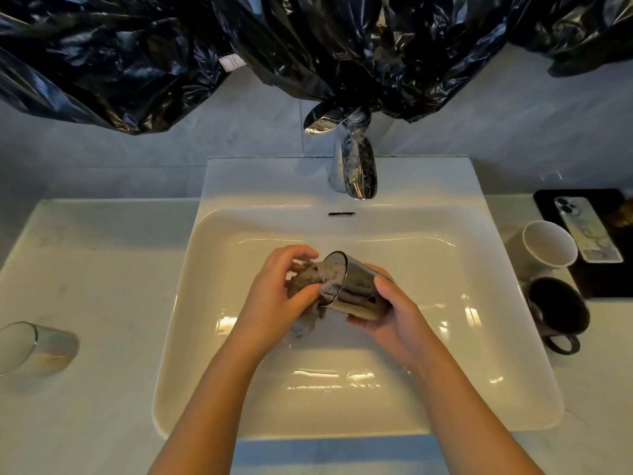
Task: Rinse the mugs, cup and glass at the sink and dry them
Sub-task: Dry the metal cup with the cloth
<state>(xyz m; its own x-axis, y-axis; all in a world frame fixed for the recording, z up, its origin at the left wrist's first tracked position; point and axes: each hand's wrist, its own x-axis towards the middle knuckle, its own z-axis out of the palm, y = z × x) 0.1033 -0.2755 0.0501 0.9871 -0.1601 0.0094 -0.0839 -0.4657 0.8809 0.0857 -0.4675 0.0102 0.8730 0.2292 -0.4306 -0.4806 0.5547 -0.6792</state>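
Hidden: cup (359,293) interior, with cloth (305,286) stuffed in its mouth.
Look: dark, glossy, tilted over sink (205,269).
Right hand (397,320): wrapped round cup.
Left hand (274,303): pinching cloth.

Warm, dim overhead light leaves glare streaks on the wet sink basin (219,269) and chrome tap (356,173). Wide-angle distortion bows the countertop (102,269); the edge-stretched clear glass (34,347) looks soft.

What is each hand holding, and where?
The right hand grips the dark glass round its base; left hand pinches a cloth at its mouth.
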